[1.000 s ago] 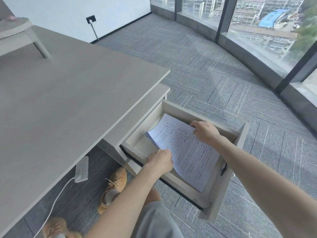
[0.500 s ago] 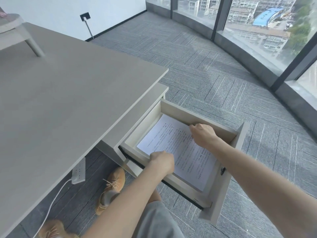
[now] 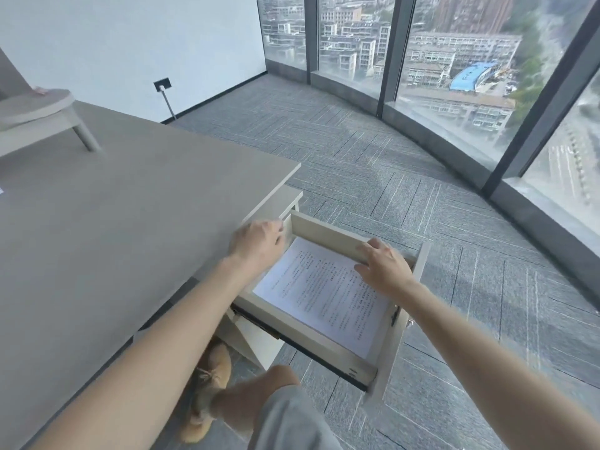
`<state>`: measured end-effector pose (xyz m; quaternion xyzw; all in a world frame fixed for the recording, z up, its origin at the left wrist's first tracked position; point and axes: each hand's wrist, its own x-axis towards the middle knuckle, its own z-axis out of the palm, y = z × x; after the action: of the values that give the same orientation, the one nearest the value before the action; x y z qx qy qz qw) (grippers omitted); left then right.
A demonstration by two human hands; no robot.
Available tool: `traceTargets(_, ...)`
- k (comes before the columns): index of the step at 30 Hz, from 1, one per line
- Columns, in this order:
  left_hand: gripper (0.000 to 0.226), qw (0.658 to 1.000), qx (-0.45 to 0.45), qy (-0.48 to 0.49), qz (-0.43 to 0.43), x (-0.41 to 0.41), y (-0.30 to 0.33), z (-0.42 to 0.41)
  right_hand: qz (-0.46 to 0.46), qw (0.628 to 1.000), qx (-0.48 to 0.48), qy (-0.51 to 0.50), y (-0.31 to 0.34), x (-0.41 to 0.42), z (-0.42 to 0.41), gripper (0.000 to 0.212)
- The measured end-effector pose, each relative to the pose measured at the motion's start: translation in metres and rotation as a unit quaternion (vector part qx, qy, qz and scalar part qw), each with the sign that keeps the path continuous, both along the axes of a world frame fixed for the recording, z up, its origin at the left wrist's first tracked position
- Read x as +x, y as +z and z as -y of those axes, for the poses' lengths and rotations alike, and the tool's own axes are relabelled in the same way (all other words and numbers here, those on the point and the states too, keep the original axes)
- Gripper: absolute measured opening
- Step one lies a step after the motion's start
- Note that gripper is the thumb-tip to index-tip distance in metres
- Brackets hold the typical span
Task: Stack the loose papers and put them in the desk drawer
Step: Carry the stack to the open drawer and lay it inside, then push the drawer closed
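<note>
The desk drawer (image 3: 308, 331) stands pulled out to the right of the grey desk (image 3: 130, 238). A stack of printed white papers (image 3: 324, 297) lies flat on its bottom. My right hand (image 3: 384, 269) hovers over the stack's far right corner, its fingers spread and resting on the drawer's far wall. My left hand (image 3: 256, 243) is raised above the drawer's back left corner, by the desk edge, loosely curled with nothing in it. Neither hand holds the papers.
The drawer's front panel (image 3: 401, 323) juts out toward the carpeted floor (image 3: 422, 206). A small grey riser (image 3: 35, 108) stands on the desk's far left. My knee and a tan shoe (image 3: 212, 375) are below the drawer. Curved floor-to-ceiling windows (image 3: 454, 76) run along the right.
The papers were lowered flat into the drawer. Both hands have let go of them: the left lifted up toward the desk edge, the right opened onto the drawer's far wall. The view tilted up.
</note>
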<state>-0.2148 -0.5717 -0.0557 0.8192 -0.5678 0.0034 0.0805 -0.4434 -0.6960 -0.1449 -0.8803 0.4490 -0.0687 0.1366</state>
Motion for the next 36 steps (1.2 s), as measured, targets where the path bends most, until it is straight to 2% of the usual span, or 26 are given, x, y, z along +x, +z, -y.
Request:
traceTargets(4,0.038,0.999,-0.027,-0.017,0.020,0.022,0.027,-0.002,0.072,0.995,-0.012,-0.072,0.009,-0.041,-0.024,0.037)
traceTargets(7,0.056,1.000,0.021,-0.020,0.007,0.054,0.022,0.000,0.105,0.984,0.012,-0.142,0.008,-0.073,-0.038,0.042)
traceTargets(11,0.083,0.991,0.132,0.007,-0.033,0.077,0.002,-0.006,0.148,0.959,0.146,-0.192,-0.001,-0.105,-0.052,0.060)
traceTargets(13,0.085,0.990,0.143,0.003,-0.004,0.080,-0.006,-0.011,0.162,0.948,0.213,-0.172,-0.006,-0.114,-0.058,0.070)
traceTargets(16,0.082,0.990,0.137,-0.007,0.035,0.085,-0.007,-0.011,0.207,0.910,0.326,-0.150,-0.013,-0.121,-0.063,0.086)
traceTargets(18,0.079,0.989,0.138,-0.020,0.049,0.092,-0.007,-0.009,0.237,0.892,0.360,-0.137,-0.016,-0.123,-0.063,0.092)
traceTargets(22,0.075,0.990,0.119,-0.029,0.074,0.098,-0.009,-0.005,0.256,0.883,0.375,-0.116,-0.013,-0.118,-0.062,0.091)
traceTargets(29,0.070,0.993,0.093,-0.030,0.066,0.097,-0.011,-0.003,0.244,0.890,0.373,-0.098,-0.025,-0.080,-0.061,0.106)
traceTargets(36,0.077,0.994,0.079,-0.038,0.062,0.098,-0.012,-0.005,0.224,0.898,0.367,-0.094,-0.029,-0.028,-0.054,0.108)
